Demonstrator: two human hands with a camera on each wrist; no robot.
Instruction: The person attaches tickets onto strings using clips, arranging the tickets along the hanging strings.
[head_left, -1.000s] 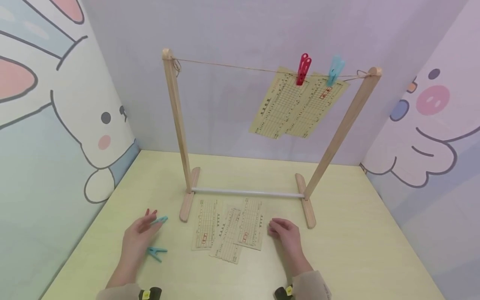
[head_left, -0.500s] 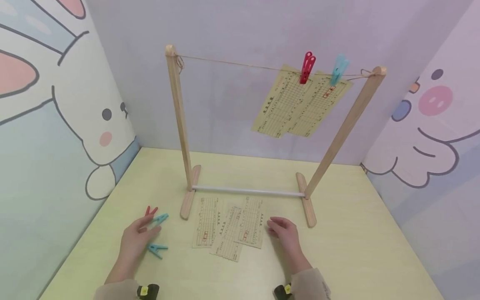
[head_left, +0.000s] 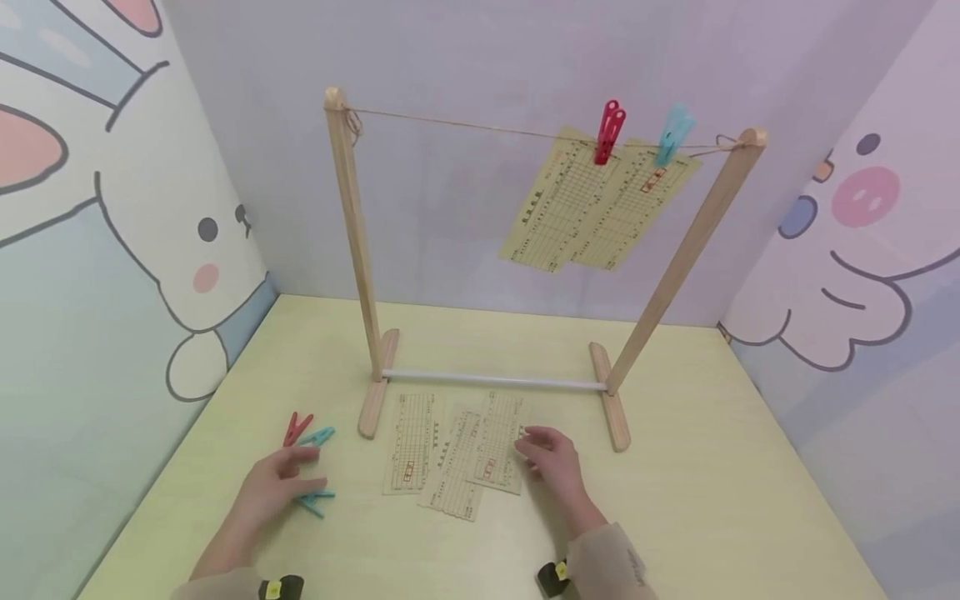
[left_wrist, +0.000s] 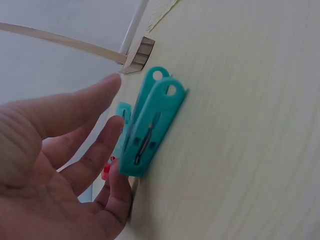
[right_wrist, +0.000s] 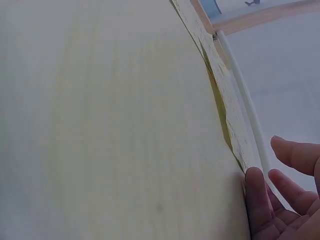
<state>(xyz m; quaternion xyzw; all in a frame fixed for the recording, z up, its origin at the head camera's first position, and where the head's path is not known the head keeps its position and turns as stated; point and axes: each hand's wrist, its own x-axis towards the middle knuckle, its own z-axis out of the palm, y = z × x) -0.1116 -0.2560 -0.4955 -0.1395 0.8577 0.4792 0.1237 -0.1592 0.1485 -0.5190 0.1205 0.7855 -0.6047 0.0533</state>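
Note:
My left hand [head_left: 272,490] hovers by a light-blue clothespin [head_left: 315,502], thumb and fingers apart. In the left wrist view that clothespin [left_wrist: 150,130] lies just beyond the fingertips; whether the little finger touches it I cannot tell. A second blue clothespin [head_left: 318,436] and a red one [head_left: 297,428] lie just past this hand. At the right edge of a printed paper slip [head_left: 498,442] is my right hand [head_left: 557,468], its fingers loosely bent and nothing gripped. The right wrist view has a fingertip close to the slips' edge [right_wrist: 220,110], thumb apart.
Two more slips [head_left: 412,442] [head_left: 454,475] lie to the left, partly overlapping. Behind them stands a wooden rack with a left post [head_left: 352,242], a right post [head_left: 686,258] and a string [head_left: 465,127]. A red clothespin [head_left: 610,133] and a blue one [head_left: 674,136] hold hanging slips [head_left: 558,204].
My left hand has drawn back toward me, from the farther clothespins to the nearer blue one. The right hand has shifted left to the edge of the slip.

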